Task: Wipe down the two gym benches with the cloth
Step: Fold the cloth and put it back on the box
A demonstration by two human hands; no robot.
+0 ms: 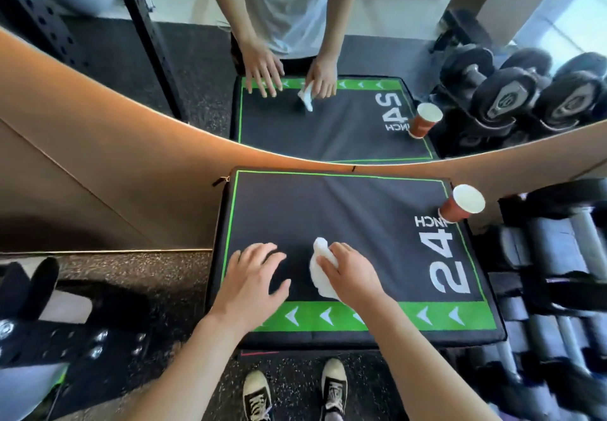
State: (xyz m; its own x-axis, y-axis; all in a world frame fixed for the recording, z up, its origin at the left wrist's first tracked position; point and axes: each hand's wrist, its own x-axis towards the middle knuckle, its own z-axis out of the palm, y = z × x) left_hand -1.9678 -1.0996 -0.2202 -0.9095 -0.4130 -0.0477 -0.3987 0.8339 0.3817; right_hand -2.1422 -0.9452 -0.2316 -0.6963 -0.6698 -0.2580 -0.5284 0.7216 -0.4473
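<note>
While the right hand [353, 276] bunches the cloth [320, 268] near the desk [328, 210] front edge, left hand [254, 281] rests flat beside it. Cloth's soft, light, prob. damp; hold it wadded w/ fingers on top.

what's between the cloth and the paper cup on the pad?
Head view: only bare black pad top and the white "24 INCH" print lie between the cloth and the paper cup.

Bare black pad top [328, 210] ahead, paper cup [461, 205] (far-right corner) the sole obstacle.
</note>
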